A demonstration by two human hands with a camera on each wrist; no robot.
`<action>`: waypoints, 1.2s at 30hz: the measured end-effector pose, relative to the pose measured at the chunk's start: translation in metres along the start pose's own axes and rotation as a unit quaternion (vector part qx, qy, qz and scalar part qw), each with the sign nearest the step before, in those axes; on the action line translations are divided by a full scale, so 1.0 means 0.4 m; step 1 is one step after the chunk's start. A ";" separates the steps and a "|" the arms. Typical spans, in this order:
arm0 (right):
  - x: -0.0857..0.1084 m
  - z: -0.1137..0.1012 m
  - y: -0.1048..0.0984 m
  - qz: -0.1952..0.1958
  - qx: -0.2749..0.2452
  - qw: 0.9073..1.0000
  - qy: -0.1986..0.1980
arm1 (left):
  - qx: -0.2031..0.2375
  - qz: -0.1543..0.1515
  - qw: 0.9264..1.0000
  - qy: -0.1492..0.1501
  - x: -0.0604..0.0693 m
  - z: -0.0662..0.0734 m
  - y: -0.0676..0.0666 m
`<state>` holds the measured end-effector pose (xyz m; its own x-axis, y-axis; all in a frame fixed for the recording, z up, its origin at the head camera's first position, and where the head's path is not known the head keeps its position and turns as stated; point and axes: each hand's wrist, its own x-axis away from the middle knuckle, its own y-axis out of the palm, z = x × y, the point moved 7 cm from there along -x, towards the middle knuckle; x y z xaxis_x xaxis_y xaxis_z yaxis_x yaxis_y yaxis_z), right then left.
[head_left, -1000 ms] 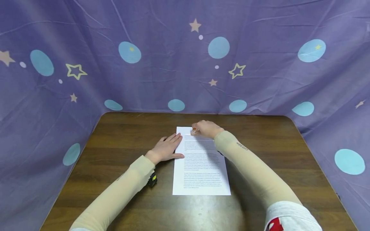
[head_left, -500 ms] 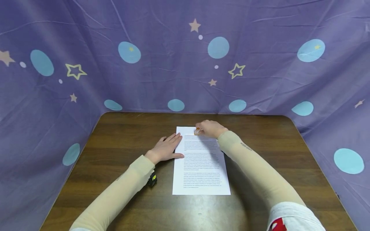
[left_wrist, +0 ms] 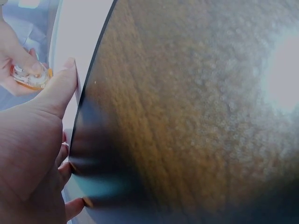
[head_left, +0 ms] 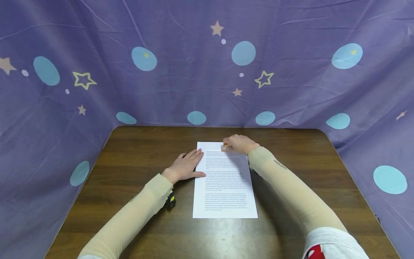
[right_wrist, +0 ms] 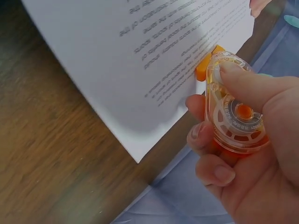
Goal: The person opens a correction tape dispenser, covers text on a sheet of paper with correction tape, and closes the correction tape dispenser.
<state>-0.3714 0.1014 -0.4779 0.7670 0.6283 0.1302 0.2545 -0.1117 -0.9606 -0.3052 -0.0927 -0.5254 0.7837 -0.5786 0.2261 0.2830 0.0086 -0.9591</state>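
Head: on the bench [head_left: 145, 144], the left hand [head_left: 184, 168] lays straight fingers over the printed sheet [head_left: 225, 190] at its ten o'clock edge; the right hand [head_left: 240, 144] grasps a correction tape dispenser [head_left: 225, 147] at its twelve. Left wrist: the dispenser sits near ten o'clock. Right wrist: fingers pinch it at three, orange tip [right_wrist: 202, 72] over the sheet.
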 end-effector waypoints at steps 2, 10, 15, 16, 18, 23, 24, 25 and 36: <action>0.005 0.004 0.000 0.001 0.001 1.000 0.001 | 0.001 0.000 1.000 0.000 -0.003 -0.004 0.006; 0.031 0.019 -0.006 0.009 -0.012 1.000 -0.012 | 0.006 -0.002 1.000 -0.001 -0.008 -0.006 0.013; 0.048 0.038 -0.006 0.006 -0.023 1.000 -0.006 | 0.008 -0.006 1.000 0.001 -0.005 -0.002 0.011; 0.050 0.041 -0.007 0.007 -0.022 1.000 -0.005 | 0.006 -0.006 1.000 0.001 -0.003 -0.001 0.009; 0.054 0.047 -0.009 0.008 -0.023 1.000 -0.002 | 0.005 -0.007 1.000 0.002 0.001 0.002 0.002; 0.060 0.060 -0.011 0.011 -0.018 1.000 0.000 | 0.006 -0.006 1.000 0.004 0.006 0.008 -0.010; 0.061 0.063 -0.010 0.011 -0.018 1.000 -0.001 | 0.004 -0.008 1.000 0.002 0.006 0.008 -0.010; 0.062 0.066 -0.010 0.010 -0.018 1.000 -0.001 | 0.003 -0.010 1.000 0.000 0.006 0.007 -0.009; 0.085 0.103 -0.009 0.011 -0.022 1.000 0.005 | 0.014 -0.006 1.000 0.004 0.006 0.008 -0.006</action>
<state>-0.3705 0.1548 -0.4802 0.7779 0.6182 0.1124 0.2631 -0.1580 -0.9517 -0.3024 -0.0914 -0.5219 0.7752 -0.5859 0.2361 0.3083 0.0247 -0.9510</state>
